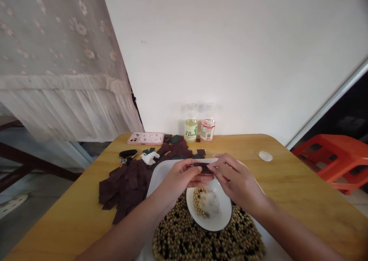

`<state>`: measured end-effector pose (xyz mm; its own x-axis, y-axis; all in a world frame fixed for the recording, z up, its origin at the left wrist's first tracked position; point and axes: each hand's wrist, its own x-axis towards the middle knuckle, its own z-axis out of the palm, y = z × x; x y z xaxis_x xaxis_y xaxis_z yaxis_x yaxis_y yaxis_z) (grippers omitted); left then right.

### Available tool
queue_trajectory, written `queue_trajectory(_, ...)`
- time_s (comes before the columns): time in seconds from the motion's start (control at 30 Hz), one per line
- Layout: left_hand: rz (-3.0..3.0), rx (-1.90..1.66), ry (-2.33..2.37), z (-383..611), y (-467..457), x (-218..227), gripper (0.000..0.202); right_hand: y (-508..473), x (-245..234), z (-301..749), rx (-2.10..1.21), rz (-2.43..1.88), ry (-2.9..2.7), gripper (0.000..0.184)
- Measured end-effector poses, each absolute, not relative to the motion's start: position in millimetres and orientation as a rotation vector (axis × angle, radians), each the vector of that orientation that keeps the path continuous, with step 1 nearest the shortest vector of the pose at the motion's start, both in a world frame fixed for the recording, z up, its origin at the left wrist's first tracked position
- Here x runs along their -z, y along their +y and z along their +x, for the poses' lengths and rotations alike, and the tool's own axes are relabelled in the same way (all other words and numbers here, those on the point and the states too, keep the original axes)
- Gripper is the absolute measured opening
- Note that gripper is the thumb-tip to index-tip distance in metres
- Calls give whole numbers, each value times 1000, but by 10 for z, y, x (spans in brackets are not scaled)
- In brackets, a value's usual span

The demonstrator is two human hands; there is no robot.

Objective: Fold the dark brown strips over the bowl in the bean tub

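A small dark maroon rectangular piece (204, 168), like cloth, is held level between my two hands above the far side of the tray. My left hand (183, 174) supports it with fingers beneath and the thumb pressed on its left end. My right hand (234, 173) pinches its right end with bent fingers. Just below the hands sits a white dark-rimmed bowl (214, 223), holding a curve of pale beads (198, 202) and something whitish and translucent. The bowl stands on a mass of tan and dark beads (184, 240) in a white tray (157, 172).
Many similar maroon pieces (126, 186) are heaped left of the tray. Around them lie a crumpled white tissue (150, 158), a black key fob (128, 153) and a pink-cased phone (146, 138). Two bottles (191, 128) stand by the wall. A white lid (265, 156) lies right; an orange stool (339, 157) stands beyond.
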<state>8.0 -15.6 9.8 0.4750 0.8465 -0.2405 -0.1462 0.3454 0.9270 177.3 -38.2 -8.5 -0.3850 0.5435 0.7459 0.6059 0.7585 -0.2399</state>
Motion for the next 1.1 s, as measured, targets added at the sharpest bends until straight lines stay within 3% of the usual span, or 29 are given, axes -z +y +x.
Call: queue_trajectory(1.1,960,-782,835,83,-142,-85,10,-383,110,1775,49,-869,-2031,29)
